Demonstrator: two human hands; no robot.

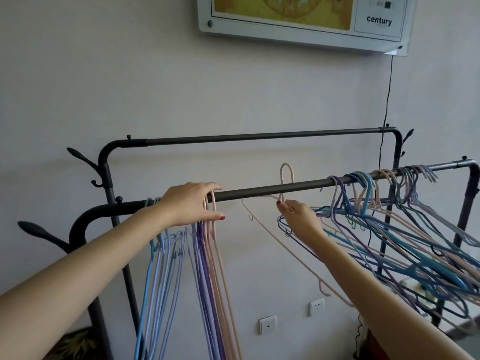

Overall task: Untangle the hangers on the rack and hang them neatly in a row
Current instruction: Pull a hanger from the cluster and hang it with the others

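A dark metal rack has a near rail (259,191) running left to right. At its left end hang several sorted hangers (181,268) in blue, purple and pink, close together and straight. My left hand (191,205) rests over the rail there, fingers curled round the tops of the pink ones. My right hand (298,216) holds a single pink hanger (287,175) by its neck, the hook raised above the rail and the body slanting down to the right. A tangled bunch of blue, purple and pink hangers (384,222) hangs on the rail's right part.
A second, higher rail (259,137) runs behind, bare. Coat hooks (80,157) stick out from the left post. A framed board (304,19) hangs on the wall above, with a black cable (388,87) dropping from it. Two wall sockets (267,324) sit low on the wall.
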